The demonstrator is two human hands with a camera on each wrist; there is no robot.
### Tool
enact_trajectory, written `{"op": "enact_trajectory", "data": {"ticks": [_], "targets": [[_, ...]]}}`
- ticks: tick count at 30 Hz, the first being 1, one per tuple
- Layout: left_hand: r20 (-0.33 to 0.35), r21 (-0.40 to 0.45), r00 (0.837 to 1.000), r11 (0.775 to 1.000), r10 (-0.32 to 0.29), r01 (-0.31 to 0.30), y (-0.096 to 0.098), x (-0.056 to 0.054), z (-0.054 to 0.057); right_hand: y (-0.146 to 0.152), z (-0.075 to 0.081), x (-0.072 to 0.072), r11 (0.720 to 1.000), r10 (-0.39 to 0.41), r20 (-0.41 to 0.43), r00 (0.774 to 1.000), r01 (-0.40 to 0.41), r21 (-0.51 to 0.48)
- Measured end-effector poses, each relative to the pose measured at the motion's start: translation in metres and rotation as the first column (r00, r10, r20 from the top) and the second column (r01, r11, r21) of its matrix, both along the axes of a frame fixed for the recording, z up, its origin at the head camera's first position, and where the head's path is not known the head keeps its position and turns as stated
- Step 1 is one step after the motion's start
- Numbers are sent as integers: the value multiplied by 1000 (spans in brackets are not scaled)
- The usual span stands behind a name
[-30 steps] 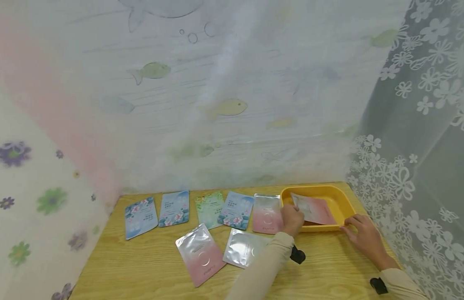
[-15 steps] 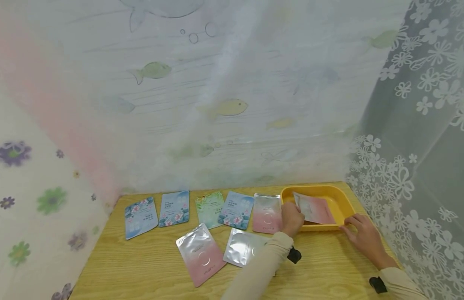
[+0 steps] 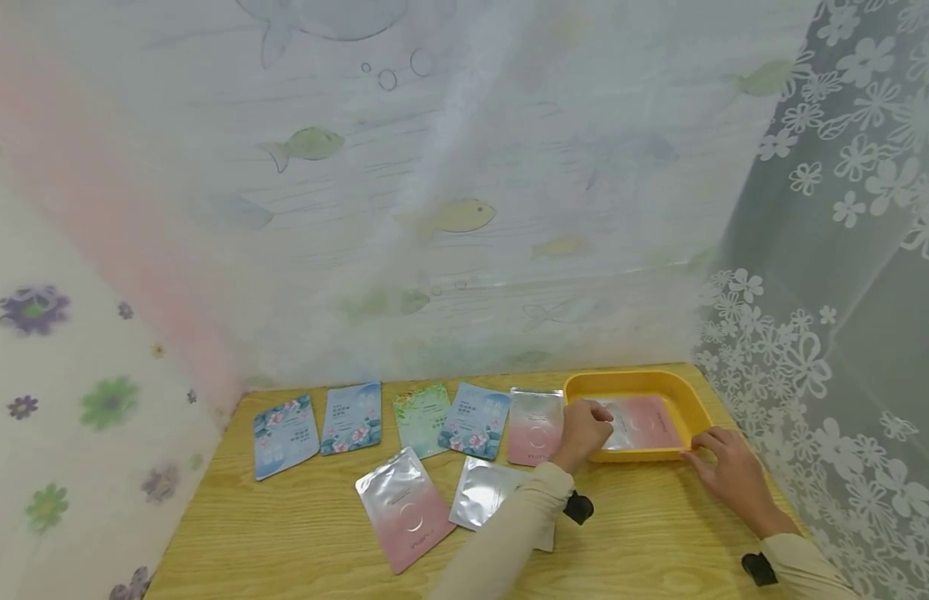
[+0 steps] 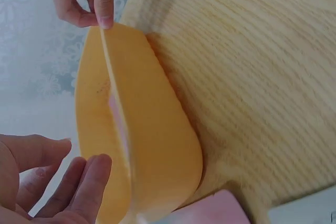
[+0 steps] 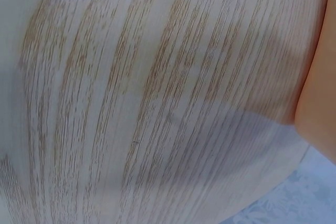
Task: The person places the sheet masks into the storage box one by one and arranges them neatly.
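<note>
A yellow plastic bin [image 3: 636, 456] stands at the right back of the table, a pink-and-silver sachet [image 3: 647, 421] lying flat in it. My left hand [image 3: 584, 433] is over the bin's near left corner; in the left wrist view its bent fingers [image 4: 94, 182] and thumb stand apart with nothing between them. At the near right corner my right hand [image 3: 734, 479] pinches the bin's rim between thumb and finger, also seen at the top of the left wrist view. The right wrist view shows mostly wood grain.
Blue floral sachets [image 3: 286, 437], a green sachet [image 3: 422, 421] and a pink-and-silver sachet [image 3: 535, 425] line the wooden table's [image 3: 284, 533] back. Nearer lie another pink sachet [image 3: 407, 512] and a silver sachet [image 3: 479, 493], partly under my left sleeve. Curtains hang behind and beside the table.
The sachet in the bin has gone from tilted up at its left end to lying flat. My left hand has let go of it and loosened. The right hand stays on the rim.
</note>
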State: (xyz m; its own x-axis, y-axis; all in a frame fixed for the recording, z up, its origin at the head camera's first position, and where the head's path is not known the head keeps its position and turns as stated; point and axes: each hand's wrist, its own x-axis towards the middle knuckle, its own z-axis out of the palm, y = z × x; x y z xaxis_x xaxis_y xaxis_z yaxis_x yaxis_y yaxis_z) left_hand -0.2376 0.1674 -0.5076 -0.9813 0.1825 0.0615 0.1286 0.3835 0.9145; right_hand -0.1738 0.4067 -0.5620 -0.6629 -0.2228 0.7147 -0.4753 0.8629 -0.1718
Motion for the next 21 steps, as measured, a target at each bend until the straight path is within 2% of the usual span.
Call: {"op": "enact_trajectory", "data": {"ticks": [8,14,21], "targets": [[29,-30,988,987,-155,155,-24,-3,10,-2,1,0,1000,-16,20,1000,16,-10],[24,-64,964,962,-264,265,-45,-4,17,-3,3,0,1000,-12,16,1000,13,-10],[31,-68,940,937,-340,342,-73,-5,18,-7,6,1,998,-56,39,998,56,6]]}}
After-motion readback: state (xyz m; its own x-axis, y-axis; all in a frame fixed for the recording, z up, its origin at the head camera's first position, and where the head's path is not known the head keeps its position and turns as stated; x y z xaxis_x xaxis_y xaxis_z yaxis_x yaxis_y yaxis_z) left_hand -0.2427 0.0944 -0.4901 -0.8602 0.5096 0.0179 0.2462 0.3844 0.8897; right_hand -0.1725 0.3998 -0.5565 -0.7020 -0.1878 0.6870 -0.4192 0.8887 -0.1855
